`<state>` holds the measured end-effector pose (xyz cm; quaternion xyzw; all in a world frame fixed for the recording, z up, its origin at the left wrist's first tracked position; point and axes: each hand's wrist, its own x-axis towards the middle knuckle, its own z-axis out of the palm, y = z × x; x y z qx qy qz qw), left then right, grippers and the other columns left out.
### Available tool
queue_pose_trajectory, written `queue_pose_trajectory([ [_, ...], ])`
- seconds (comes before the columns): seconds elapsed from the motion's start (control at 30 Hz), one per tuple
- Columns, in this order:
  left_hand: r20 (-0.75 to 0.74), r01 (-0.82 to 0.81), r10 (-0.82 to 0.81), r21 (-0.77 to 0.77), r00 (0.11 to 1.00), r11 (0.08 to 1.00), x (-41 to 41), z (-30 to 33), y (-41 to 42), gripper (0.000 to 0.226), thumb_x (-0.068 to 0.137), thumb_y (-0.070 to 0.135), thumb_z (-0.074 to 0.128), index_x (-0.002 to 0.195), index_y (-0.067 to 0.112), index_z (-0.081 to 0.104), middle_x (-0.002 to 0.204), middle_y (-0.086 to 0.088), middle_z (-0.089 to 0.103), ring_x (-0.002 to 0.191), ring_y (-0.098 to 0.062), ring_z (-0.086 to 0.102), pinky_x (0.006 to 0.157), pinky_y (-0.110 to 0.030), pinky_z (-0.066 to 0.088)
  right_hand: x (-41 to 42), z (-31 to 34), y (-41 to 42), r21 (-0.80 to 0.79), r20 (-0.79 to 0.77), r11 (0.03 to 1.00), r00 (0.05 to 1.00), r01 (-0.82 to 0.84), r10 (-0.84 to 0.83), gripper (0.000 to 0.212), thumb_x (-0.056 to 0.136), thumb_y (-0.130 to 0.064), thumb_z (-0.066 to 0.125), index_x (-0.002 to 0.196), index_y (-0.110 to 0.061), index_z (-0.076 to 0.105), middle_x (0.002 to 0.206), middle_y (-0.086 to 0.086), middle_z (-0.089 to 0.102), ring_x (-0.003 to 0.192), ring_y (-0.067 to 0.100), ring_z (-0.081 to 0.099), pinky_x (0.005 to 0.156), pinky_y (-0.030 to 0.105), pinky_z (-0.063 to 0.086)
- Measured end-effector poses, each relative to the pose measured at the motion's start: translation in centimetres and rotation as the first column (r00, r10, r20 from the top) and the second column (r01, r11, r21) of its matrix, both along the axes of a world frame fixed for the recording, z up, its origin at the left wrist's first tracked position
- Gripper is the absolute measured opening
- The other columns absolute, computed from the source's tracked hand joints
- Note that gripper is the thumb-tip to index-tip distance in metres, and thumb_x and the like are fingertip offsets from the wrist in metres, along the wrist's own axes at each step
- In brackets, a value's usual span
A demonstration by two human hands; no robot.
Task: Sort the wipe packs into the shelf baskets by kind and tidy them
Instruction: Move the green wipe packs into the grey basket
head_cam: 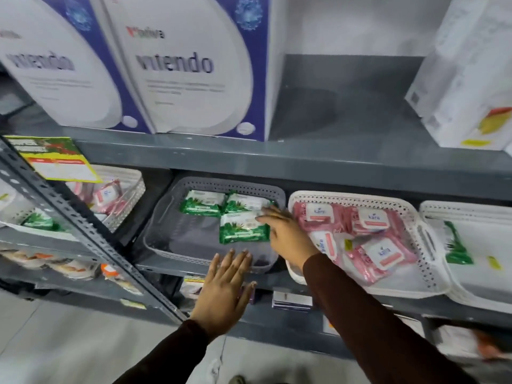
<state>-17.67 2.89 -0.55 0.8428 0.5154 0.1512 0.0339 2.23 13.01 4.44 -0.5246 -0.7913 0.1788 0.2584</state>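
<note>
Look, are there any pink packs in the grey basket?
No, the grey basket holds only green packs; the pink packs lie in the white basket beside it.

right hand (pixel 286 234) touching green pack (pixel 243 228) in grey basket (pixel 221 185).

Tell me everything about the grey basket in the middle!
The grey basket looks like plastic, with rounded corners and rows of small holes around its rim. It sits on the shelf, left of a white basket of pink packs. Three green wipe packs lie flat inside, toward the back right; the rest is bare. The right hand touches the nearest pack, and the left hand rests open at the front edge.
</note>
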Motion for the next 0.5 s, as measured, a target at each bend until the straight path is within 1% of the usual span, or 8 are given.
queue_pose_trajectory([
  [0.07,0.016,0.027,-0.027,-0.007,1.0,1.0,2.1,0.0,-0.1,0.06,0.101,0.047,0.03,0.15,0.013,0.031,0.157,-0.002,0.031,0.148,-0.024,0.017,0.118,-0.049,0.014,3.8,0.3,-1.1,0.135,-0.15,0.977,0.978,0.163,-0.143,0.048,0.082,0.012,0.051,0.117,-0.013,0.07,0.131,0.008,0.065,0.127,0.024,0.055,0.113,0.035,0.037],
  [0.1,0.024,0.046,-0.045,-0.012,0.999,0.999,3.5,0.1,-0.2,0.06,0.101,0.047,0.028,0.151,0.013,0.03,0.158,-0.002,0.029,0.149,-0.023,0.014,0.118,-0.049,0.013,6.2,0.3,-1.7,0.17,-0.195,0.953,0.956,0.252,-0.218,0.045,0.08,0.013,0.052,0.112,-0.013,0.071,0.121,0.009,0.07,0.116,0.024,0.062,0.105,0.029,0.044],
  [0.17,0.033,0.094,-0.094,-0.013,0.995,0.995,6.5,-0.1,-0.5,0.061,0.102,0.047,0.029,0.151,0.012,0.028,0.159,-0.002,0.027,0.15,-0.021,0.01,0.119,-0.047,0.012,10.8,0.6,-3.1,0.161,-0.238,0.902,0.903,0.4,-0.358,0.041,0.077,0.013,0.053,0.105,-0.01,0.072,0.109,0.01,0.073,0.101,0.025,0.067,0.09,0.019,0.045],
  [0.2,0.039,0.124,-0.123,-0.013,0.992,0.992,8.2,-0.1,-0.7,0.061,0.102,0.047,0.03,0.151,0.011,0.029,0.159,-0.003,0.027,0.15,-0.02,0.009,0.119,-0.046,0.012,13.0,0.6,-3.6,0.142,-0.249,0.88,0.877,0.453,-0.412,0.04,0.076,0.014,0.053,0.103,-0.009,0.072,0.106,0.011,0.073,0.098,0.025,0.067,0.086,0.019,0.044],
  [0.33,0.067,0.179,-0.179,-0.001,0.982,0.984,14.5,-0.2,-1.5,0.06,0.102,0.046,0.034,0.152,0.013,0.028,0.159,-0.001,0.027,0.15,-0.019,0.008,0.118,-0.045,0.017,21.6,0.1,-5.8,0.126,-0.251,0.769,0.77,0.627,-0.586,0.032,0.076,0.007,0.058,0.1,-0.007,0.073,0.1,0.016,0.074,0.09,0.032,0.069,0.081,0.031,0.053],
  [0.4,0.053,0.153,-0.152,-0.015,0.987,0.988,16.3,-0.3,-1.7,0.06,0.101,0.045,0.035,0.151,0.013,0.03,0.159,-0.001,0.028,0.15,-0.021,0.009,0.118,-0.046,0.018,25.2,-0.4,-6.3,0.09,-0.291,0.659,0.653,0.747,-0.7,0.028,0.074,0.0,0.061,0.098,-0.008,0.074,0.095,0.018,0.074,0.085,0.034,0.068,0.076,0.033,0.052],
  [0.43,0.046,0.135,-0.134,-0.022,0.99,0.991,16.9,-0.4,-1.9,0.06,0.101,0.045,0.035,0.151,0.012,0.031,0.158,-0.001,0.028,0.15,-0.021,0.01,0.118,-0.046,0.018,27.0,-0.6,-6.5,0.058,-0.286,0.592,0.581,0.804,-0.761,0.029,0.074,-0.001,0.061,0.099,-0.008,0.073,0.096,0.019,0.073,0.087,0.036,0.068,0.077,0.035,0.052],
  [0.5,0.027,0.078,-0.077,-0.002,0.997,0.997,19.1,-0.3,-3.0,0.059,0.1,0.045,0.035,0.15,0.012,0.033,0.157,-0.001,0.03,0.15,-0.022,0.011,0.119,-0.045,0.015,31.5,-1.1,-6.7,-0.095,-0.197,0.478,0.455,0.873,-0.869,0.031,0.078,-0.006,0.063,0.109,-0.009,0.068,0.109,0.021,0.07,0.1,0.04,0.065,0.083,0.042,0.053],
])
